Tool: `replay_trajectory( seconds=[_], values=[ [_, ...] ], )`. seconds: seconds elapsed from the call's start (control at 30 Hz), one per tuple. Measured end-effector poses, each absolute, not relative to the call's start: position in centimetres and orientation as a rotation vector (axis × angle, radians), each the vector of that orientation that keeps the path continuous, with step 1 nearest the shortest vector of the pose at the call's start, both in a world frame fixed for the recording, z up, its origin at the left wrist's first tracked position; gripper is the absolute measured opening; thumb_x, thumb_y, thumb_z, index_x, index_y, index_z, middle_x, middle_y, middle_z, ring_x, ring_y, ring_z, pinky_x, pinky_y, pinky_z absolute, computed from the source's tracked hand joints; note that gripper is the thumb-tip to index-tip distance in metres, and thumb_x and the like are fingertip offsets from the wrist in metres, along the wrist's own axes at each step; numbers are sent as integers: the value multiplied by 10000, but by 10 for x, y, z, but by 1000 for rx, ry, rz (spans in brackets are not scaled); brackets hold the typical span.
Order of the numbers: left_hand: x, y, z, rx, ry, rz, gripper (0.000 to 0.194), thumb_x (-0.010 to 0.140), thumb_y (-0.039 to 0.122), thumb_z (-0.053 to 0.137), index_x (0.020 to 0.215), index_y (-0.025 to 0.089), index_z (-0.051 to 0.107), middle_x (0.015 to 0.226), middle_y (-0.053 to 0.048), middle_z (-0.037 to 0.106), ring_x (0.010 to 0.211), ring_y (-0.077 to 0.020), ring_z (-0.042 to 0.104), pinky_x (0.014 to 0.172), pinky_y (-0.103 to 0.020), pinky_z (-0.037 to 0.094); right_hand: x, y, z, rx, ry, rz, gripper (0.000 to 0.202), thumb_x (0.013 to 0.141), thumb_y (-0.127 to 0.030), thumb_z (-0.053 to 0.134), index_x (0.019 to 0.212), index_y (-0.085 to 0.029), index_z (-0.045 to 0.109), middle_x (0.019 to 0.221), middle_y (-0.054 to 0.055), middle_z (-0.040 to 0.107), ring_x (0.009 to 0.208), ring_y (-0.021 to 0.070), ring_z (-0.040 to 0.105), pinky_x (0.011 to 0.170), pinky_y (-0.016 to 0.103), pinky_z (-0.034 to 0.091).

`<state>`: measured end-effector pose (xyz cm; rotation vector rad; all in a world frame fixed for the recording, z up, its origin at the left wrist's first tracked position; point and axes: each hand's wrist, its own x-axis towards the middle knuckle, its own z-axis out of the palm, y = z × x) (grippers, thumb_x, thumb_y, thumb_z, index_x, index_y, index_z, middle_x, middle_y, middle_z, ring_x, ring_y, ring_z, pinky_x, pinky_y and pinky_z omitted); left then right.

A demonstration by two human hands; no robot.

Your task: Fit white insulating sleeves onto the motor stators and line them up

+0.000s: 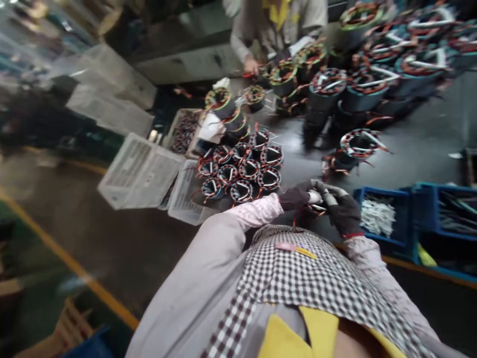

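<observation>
Both my hands wear dark gloves with pale fingertips and meet at the table's near edge, in front of the checked apron. My left hand (298,197) reaches in from the left, its fingers closed on the near side of a small wire-wound ring (316,209). From the right, my right hand (340,206) curls its fingers over the same ring, which the hands largely hide. Left of them stands a group of small wound cores (249,170) with red wires and white pieces. A larger wound core (359,144) stands just beyond my right hand.
Taller wound cores (328,82) stack at the back right. Blue bins (402,223) with white pieces and dark strips sit at the right. Clear plastic boxes (141,171) stand left. Across the table (294,149), another person's hand (251,65) works among cores.
</observation>
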<state>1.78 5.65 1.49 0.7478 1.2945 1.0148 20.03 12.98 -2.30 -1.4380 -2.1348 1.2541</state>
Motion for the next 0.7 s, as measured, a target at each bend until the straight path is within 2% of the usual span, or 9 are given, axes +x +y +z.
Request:
replay_trajectory(
  seconds=[0.1, 0.17, 0.27, 0.4, 0.47, 0.53, 0.57, 0.63, 0.7],
  values=[
    [10, 52, 19, 667, 1230, 1012, 526, 849, 216, 656, 1373, 174, 633, 935, -29, 720, 716, -133, 613, 738, -287, 553, 202, 126, -10, -1341, -1710, 1573, 459, 833, -546, 683, 1090, -186, 805, 1110, 163, 823, 1056, 347, 761, 1023, 545, 608],
    [11, 49, 15, 656, 1230, 998, 568, 847, 282, 674, 1401, 177, 605, 873, -1, 670, 652, -110, 536, 658, -248, 490, 205, 121, 0, -1225, -1564, 1742, 449, 803, -555, 775, 1093, -213, 809, 1138, 124, 821, 1081, 331, 757, 1037, 547, 609],
    [24, 51, 5, 667, 1143, 1038, 575, 836, 367, 707, 1367, 167, 611, 846, 7, 630, 646, -100, 503, 617, -223, 440, 207, 115, 12, -1087, -1517, 1835, 472, 756, -560, 887, 1105, -250, 812, 1148, 85, 815, 1109, 314, 752, 1042, 538, 612],
    [39, 61, 0, 733, 1060, 1000, 614, 873, 594, 712, 1267, 128, 648, 821, -14, 625, 601, -93, 499, 554, -213, 415, 212, 122, 10, -1087, -1451, 1779, 411, 722, -551, 916, 922, -224, 770, 945, 51, 797, 894, 242, 751, 881, 439, 646],
    [38, 63, 2, 849, 1162, 973, 616, 893, 572, 717, 1321, 138, 633, 879, -39, 677, 672, -129, 594, 636, -249, 512, 225, 133, 0, -1174, -1406, 1671, 380, 739, -511, 900, 923, -217, 745, 905, 39, 780, 823, 208, 724, 846, 399, 633],
    [32, 62, 4, 1095, 1403, 902, 564, 919, 418, 712, 1419, 177, 611, 1045, -74, 740, 891, -197, 702, 845, -339, 595, 249, 147, -14, -1349, -1379, 1441, 328, 800, -456, 834, 990, -207, 738, 978, 68, 785, 876, 211, 719, 917, 403, 611],
    [30, 59, 5, 1275, 1519, 806, 548, 928, 329, 691, 1455, 199, 611, 1145, -90, 754, 1025, -230, 717, 965, -390, 589, 264, 154, -21, -1473, -1416, 1319, 297, 846, -428, 776, 1035, -202, 740, 1071, 98, 788, 969, 226, 724, 994, 413, 585],
    [26, 54, 7, 1688, 1599, 495, 560, 922, 211, 654, 1482, 223, 639, 1318, -115, 743, 1250, -283, 681, 1162, -475, 498, 296, 166, -32, -1752, -1569, 1143, 280, 927, -372, 643, 1113, -196, 756, 1273, 154, 761, 1212, 264, 686, 1148, 426, 493],
    [27, 52, 8, 2000, 1515, 187, 585, 928, 202, 650, 1512, 216, 636, 1410, -136, 719, 1363, -309, 636, 1279, -531, 373, 324, 175, -38, -1958, -1721, 1089, 347, 995, -352, 524, 1190, -207, 772, 1389, 172, 722, 1381, 289, 607, 1223, 427, 411]
  ],
)
